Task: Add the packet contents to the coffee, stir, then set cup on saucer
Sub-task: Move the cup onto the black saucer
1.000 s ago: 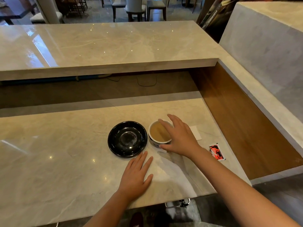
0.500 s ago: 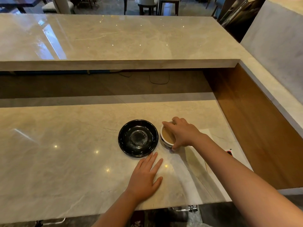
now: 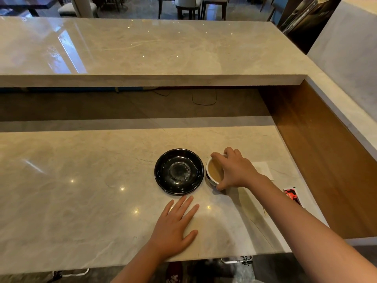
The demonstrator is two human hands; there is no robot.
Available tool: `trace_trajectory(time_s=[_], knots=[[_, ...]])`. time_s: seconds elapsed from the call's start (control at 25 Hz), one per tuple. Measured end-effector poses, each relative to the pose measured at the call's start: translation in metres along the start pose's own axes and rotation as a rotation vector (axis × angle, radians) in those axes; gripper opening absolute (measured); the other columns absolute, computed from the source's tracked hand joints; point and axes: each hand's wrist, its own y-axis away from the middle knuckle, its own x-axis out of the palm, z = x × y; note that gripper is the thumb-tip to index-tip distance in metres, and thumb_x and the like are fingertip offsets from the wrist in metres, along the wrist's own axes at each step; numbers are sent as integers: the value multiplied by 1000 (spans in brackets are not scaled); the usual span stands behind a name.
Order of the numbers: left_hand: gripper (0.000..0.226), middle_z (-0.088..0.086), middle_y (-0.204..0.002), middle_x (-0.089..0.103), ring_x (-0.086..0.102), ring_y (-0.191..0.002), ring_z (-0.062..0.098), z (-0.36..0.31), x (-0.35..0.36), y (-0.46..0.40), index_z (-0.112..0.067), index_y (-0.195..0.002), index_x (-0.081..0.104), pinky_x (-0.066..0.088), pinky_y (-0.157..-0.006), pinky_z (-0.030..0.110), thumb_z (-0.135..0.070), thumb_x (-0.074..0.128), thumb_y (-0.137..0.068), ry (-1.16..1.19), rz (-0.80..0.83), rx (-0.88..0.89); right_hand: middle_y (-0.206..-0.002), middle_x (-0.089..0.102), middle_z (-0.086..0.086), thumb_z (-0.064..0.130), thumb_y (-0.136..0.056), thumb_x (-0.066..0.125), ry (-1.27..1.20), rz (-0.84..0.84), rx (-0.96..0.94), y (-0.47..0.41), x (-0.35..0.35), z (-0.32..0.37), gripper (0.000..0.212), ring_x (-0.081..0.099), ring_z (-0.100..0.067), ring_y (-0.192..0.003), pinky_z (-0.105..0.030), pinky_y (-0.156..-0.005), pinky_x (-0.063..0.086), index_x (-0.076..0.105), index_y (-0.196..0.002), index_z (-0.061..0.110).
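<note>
A cup (image 3: 214, 172) of light brown coffee stands on the marble counter, just right of an empty black saucer (image 3: 179, 171). My right hand (image 3: 234, 170) grips the cup from above and from the right, thumb on its near rim and fingers over its far rim. My left hand (image 3: 175, 227) lies flat on the counter in front of the saucer, fingers spread, holding nothing. A red packet (image 3: 292, 196) lies on the counter to the right, partly hidden behind my right forearm.
A white napkin (image 3: 264, 169) lies behind my right wrist. A thin stick (image 3: 264, 211) peeks out beside my forearm. A raised marble bar top (image 3: 142, 50) runs along the back and right; a wooden panel (image 3: 318, 152) closes the right side.
My right hand has gone from hovering open over the cup to closing its thumb and fingers around the rim. The left hand has stayed flat. The view has shifted.
</note>
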Motion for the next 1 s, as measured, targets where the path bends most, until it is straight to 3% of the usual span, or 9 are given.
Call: trace_trajectory(time_s=[0.32, 0.52, 1.0], knots=[[65, 0, -153, 18, 8, -139, 16, 6, -1, 6, -29, -145, 25, 5, -109, 36, -58, 41, -89, 19, 18, -1, -127, 36, -9, 52, -53, 76, 0, -78, -82, 9, -21, 28, 96, 35, -28, -115, -35, -74, 44, 27, -133, 32], [66, 0, -153, 16, 7, -139, 15, 6, -4, 5, -30, -146, 24, 6, -108, 37, -56, 43, -88, 32, 9, 6, -129, 36, -9, 51, -54, 77, -29, -123, -141, -6, -37, 58, 96, 35, -28, -117, -38, -78, 46, 26, -134, 32], [66, 3, -153, 18, 5, -139, 16, 8, -3, 6, -26, -145, 27, 7, -109, 39, -54, 45, -88, 25, 1, 17, -131, 34, -12, 49, -56, 77, 8, -43, -179, -47, -12, 97, 97, 33, -31, -119, -43, -82, 46, 26, -136, 29]])
